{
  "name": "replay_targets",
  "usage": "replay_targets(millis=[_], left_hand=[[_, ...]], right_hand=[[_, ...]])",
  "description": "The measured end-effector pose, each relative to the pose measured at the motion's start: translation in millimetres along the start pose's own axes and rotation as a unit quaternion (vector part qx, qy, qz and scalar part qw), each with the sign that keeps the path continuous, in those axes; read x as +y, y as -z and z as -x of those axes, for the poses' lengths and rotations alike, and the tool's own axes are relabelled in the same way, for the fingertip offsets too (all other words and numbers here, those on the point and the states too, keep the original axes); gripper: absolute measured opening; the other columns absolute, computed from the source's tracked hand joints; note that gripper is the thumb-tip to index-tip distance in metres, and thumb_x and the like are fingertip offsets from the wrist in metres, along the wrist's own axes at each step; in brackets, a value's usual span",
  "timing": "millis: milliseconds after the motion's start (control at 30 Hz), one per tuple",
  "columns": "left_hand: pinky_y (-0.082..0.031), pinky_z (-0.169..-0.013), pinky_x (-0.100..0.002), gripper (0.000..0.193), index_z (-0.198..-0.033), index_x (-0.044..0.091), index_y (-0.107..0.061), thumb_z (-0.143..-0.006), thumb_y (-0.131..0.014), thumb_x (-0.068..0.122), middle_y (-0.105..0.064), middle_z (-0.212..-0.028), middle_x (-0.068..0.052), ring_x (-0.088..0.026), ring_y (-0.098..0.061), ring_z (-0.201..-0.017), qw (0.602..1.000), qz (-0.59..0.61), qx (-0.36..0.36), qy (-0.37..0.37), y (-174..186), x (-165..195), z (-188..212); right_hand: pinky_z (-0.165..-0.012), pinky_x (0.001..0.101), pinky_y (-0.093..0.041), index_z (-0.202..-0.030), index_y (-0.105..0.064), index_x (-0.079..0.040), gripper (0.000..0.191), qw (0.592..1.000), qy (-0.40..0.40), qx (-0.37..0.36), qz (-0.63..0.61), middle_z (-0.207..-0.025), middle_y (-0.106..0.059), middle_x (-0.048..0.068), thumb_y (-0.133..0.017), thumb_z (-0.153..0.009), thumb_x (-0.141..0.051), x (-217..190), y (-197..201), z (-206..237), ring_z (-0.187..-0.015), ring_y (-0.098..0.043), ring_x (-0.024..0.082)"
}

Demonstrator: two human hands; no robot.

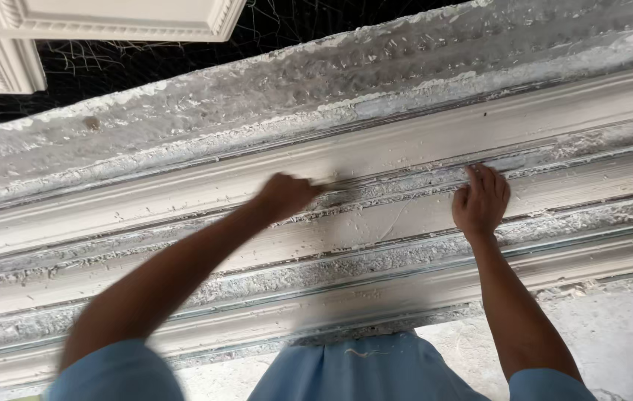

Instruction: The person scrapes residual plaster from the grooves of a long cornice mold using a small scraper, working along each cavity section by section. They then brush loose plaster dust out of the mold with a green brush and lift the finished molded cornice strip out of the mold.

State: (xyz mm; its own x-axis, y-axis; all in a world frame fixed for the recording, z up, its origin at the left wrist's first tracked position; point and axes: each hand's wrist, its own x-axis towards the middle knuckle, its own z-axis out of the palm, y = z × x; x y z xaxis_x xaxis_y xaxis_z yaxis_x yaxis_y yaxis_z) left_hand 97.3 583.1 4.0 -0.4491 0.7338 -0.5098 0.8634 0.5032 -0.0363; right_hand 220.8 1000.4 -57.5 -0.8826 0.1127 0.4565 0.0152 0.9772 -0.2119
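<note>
A long grey-white plaster moulding form (pixel 406 141) with several ridges and grooves runs across the view, crusted with dried plaster. My left hand (pixel 284 196) is closed and blurred, pressed against a groove near the middle; a thin dark edge shows at its fingertips, but whether it holds a tool I cannot tell. My right hand (pixel 481 200) lies flat with its fingers together on a ridge of the form, further right. Both arms reach out from blue sleeves (pixel 376 371).
White finished cornice pieces (pixel 108 18) hang at the top left over a dark netted background (pixel 131 63). A rough plaster-covered floor patch (pixel 614 334) shows at the bottom right.
</note>
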Motion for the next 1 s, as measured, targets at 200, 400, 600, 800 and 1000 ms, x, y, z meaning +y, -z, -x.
replay_targets(millis=[200, 400, 600, 800, 1000], left_hand=[[-0.063, -0.067, -0.038, 0.049, -0.147, 0.028, -0.053, -0.107, -0.037, 0.051, -0.078, -0.091, -0.009, -0.020, -0.070, -0.061, 0.930, 0.300, -0.089, 0.195, -14.3, -67.1, 93.1], [-0.059, -0.066, -0.048, 0.030, -0.106, 0.016, -0.070, -0.103, -0.052, 0.039, -0.073, -0.087, -0.011, -0.027, -0.071, -0.076, 0.965, 0.241, 0.047, 0.097, 66.5, 22.7, -92.6], [-0.061, -0.075, -0.050, 0.031, -0.105, 0.014, -0.073, -0.101, -0.055, 0.039, -0.075, -0.091, -0.013, -0.031, -0.073, -0.082, 0.956, 0.272, 0.098, 0.051, 87.8, 61.7, -153.7], [-0.052, -0.030, -0.024, 0.059, -0.154, 0.024, -0.034, -0.100, -0.053, 0.014, -0.064, -0.118, -0.015, -0.014, -0.063, -0.045, 0.998, 0.030, 0.035, -0.031, 29.1, -2.7, 29.8], [-0.044, -0.029, -0.026, 0.049, -0.152, 0.016, -0.041, -0.105, -0.054, 0.018, -0.071, -0.096, -0.010, -0.010, -0.058, -0.043, 0.992, -0.054, 0.103, -0.046, 19.1, -13.0, 48.8]], right_hand=[[-0.116, 0.0506, -0.037, -0.130, -0.066, -0.004, 0.038, 1.000, -0.018, 0.006, -0.018, -0.136, -0.065, 0.013, -0.060, -0.093, -0.009, 2.9, -2.1, 3.0, -0.133, -0.055, 0.034], [-0.116, 0.0503, -0.038, -0.127, -0.066, -0.005, 0.035, 0.999, -0.023, 0.008, -0.022, -0.136, -0.066, 0.012, -0.061, -0.092, -0.008, -1.8, 4.0, 0.1, -0.134, -0.055, 0.034], [-0.115, 0.0512, -0.038, -0.125, -0.067, -0.005, 0.035, 1.000, -0.008, 0.022, -0.011, -0.134, -0.066, 0.013, -0.060, -0.090, -0.007, -3.6, 12.5, -4.9, -0.132, -0.055, 0.034], [-0.116, 0.0508, -0.038, -0.118, -0.068, -0.006, 0.029, 0.999, -0.009, 0.031, -0.030, -0.134, -0.066, 0.013, -0.060, -0.089, -0.006, 0.8, 10.0, -1.3, -0.132, -0.056, 0.034], [-0.117, 0.0504, -0.036, -0.112, -0.068, -0.007, 0.025, 0.999, -0.008, 0.017, -0.029, -0.133, -0.068, 0.014, -0.061, -0.089, -0.006, 2.0, 8.0, -2.3, -0.132, -0.056, 0.034]])
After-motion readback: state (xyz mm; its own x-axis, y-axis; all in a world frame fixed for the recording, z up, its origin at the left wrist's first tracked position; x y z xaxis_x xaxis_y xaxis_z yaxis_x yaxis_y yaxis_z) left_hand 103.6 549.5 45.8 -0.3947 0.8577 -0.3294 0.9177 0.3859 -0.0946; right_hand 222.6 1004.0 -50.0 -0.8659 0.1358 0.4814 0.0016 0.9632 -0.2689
